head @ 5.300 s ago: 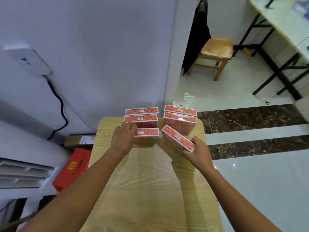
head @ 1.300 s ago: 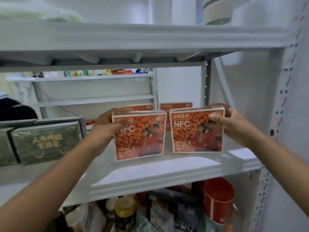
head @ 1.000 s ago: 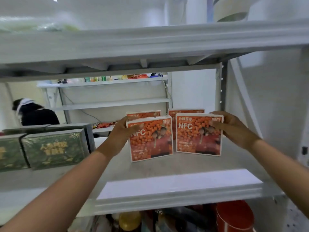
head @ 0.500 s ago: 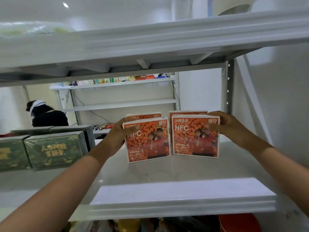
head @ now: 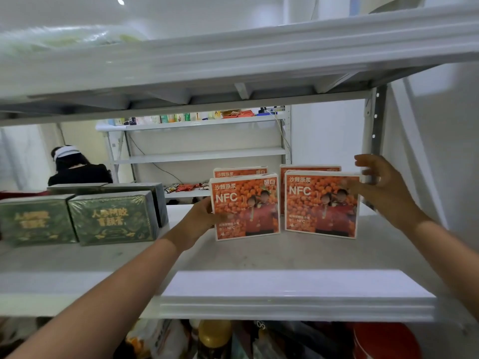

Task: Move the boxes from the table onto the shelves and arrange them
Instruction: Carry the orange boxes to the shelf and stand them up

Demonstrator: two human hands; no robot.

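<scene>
While the shelf [head: 259,255] carries dark green boxes [head: 111,218] at its left, four orange boxes [head: 239,172] stand upright toward its right, two in front and two just behind. The left hand [head: 199,218] grips the left front box [head: 246,207] by its left edge; the right hand [head: 383,193], fingers spread, touches the upper right corner of the right front box [head: 321,203].

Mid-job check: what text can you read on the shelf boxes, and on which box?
"沙棘原浆", "NFC": left front orange box.
"沙棘原浆", "NFC": right front orange box.
"沙棘原浆": left rear orange box.
Gold lettering on the green boxes: too blurred to read.
Small print and corner logos on the orange boxes: unreadable.
</scene>
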